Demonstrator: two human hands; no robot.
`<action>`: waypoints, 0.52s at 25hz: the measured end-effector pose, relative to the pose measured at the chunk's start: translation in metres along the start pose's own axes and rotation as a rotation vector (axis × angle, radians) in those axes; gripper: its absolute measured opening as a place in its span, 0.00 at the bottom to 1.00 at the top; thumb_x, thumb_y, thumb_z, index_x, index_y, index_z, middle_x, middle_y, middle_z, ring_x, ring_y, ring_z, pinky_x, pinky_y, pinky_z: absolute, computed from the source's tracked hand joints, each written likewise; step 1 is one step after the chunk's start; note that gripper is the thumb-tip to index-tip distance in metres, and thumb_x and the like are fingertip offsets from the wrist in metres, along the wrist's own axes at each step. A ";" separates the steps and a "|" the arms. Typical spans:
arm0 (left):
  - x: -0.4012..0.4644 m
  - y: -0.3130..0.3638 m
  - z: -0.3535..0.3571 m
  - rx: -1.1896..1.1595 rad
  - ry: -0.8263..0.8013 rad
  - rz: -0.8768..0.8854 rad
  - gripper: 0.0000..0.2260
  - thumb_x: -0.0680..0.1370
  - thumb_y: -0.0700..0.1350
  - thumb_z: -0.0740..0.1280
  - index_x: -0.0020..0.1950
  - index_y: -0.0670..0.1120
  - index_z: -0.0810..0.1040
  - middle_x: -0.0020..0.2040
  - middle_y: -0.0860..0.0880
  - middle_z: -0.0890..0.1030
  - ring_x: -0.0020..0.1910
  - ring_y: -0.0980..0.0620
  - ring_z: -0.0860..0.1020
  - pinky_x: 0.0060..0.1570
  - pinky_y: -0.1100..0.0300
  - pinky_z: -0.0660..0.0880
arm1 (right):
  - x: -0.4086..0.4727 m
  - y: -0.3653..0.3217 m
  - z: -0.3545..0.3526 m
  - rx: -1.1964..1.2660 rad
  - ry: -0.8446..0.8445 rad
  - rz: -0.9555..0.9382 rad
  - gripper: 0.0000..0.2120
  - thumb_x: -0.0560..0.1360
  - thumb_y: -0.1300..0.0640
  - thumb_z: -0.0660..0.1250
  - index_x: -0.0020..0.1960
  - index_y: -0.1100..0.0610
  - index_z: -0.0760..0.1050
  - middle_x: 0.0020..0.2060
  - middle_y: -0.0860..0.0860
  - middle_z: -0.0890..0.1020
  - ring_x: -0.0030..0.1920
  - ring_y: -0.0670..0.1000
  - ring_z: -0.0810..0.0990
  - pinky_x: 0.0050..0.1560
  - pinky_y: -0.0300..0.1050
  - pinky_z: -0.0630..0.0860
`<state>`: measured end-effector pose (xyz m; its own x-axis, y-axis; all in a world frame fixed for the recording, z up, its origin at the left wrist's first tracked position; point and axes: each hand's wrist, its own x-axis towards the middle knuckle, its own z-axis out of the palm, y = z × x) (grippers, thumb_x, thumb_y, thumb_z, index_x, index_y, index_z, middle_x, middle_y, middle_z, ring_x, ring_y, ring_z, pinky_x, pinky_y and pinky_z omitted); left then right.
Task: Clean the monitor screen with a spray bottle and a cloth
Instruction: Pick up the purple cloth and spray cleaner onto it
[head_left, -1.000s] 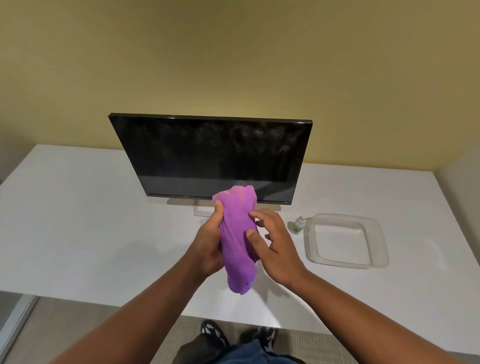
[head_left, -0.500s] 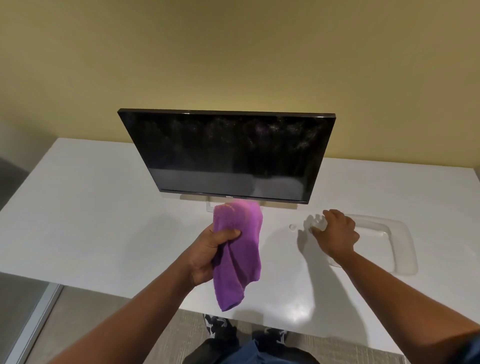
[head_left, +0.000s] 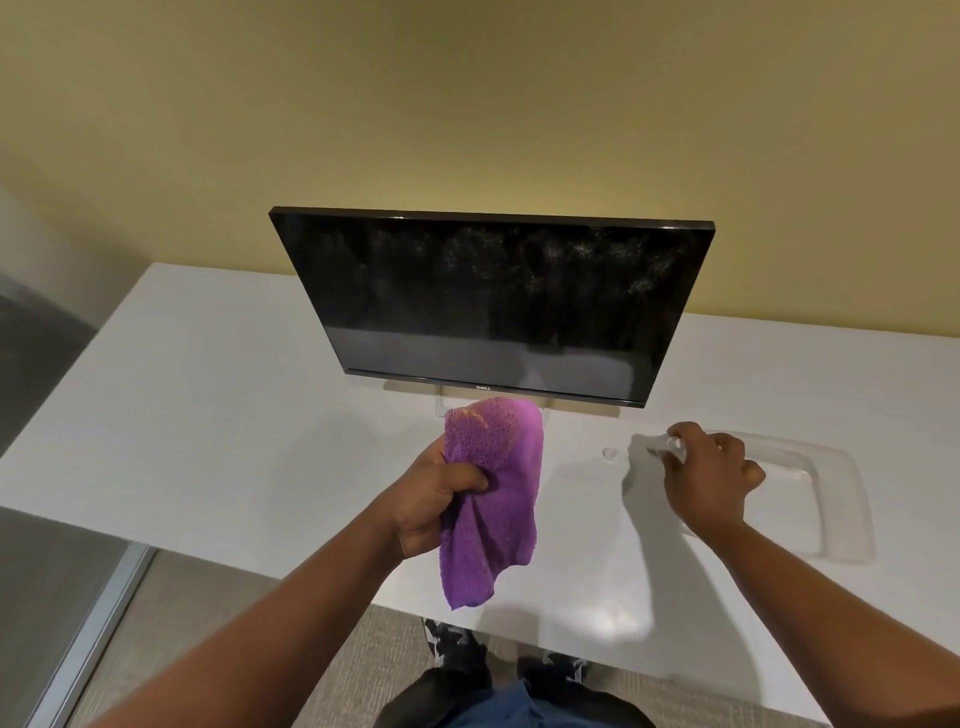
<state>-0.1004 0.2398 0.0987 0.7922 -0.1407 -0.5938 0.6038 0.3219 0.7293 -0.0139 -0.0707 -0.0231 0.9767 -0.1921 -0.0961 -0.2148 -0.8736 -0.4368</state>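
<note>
Left hand (head_left: 431, 499) bunches the soft, limp purple cloth (head_left: 491, 499) at frame centre, right hand (head_left: 709, 480) curls around the small, light spray bottle (head_left: 667, 448) — likely slick — below the smudged monitor (head_left: 493, 301).

Dim warm light, wide-angle bend

Glare on the desk (head_left: 618, 621) near its front edge; right hand (head_left: 709, 480) motion-blurred, casting a soft shadow leftward; desk edges curve.
</note>
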 end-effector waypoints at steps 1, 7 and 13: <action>0.000 0.000 0.000 -0.007 0.002 0.000 0.20 0.67 0.33 0.67 0.58 0.45 0.79 0.48 0.42 0.81 0.49 0.43 0.79 0.51 0.49 0.78 | -0.003 -0.003 -0.006 0.023 0.038 -0.023 0.10 0.76 0.57 0.69 0.56 0.47 0.74 0.49 0.50 0.80 0.62 0.57 0.70 0.56 0.55 0.60; -0.002 -0.004 0.006 -0.016 0.032 0.023 0.18 0.71 0.31 0.67 0.59 0.44 0.79 0.47 0.42 0.81 0.47 0.43 0.79 0.47 0.51 0.80 | -0.028 -0.038 -0.046 0.981 -0.065 0.078 0.04 0.79 0.56 0.68 0.50 0.49 0.75 0.47 0.45 0.81 0.50 0.50 0.78 0.56 0.51 0.72; -0.002 0.001 0.020 -0.008 0.093 0.075 0.18 0.78 0.27 0.61 0.59 0.46 0.79 0.47 0.43 0.82 0.50 0.42 0.79 0.48 0.50 0.80 | -0.050 -0.089 -0.084 1.316 -0.411 0.062 0.09 0.85 0.55 0.58 0.61 0.51 0.74 0.48 0.51 0.80 0.46 0.54 0.81 0.47 0.52 0.78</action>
<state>-0.0993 0.2220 0.1073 0.8233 -0.0283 -0.5670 0.5421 0.3356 0.7704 -0.0435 -0.0204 0.0955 0.9447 0.1306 -0.3007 -0.3243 0.2383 -0.9154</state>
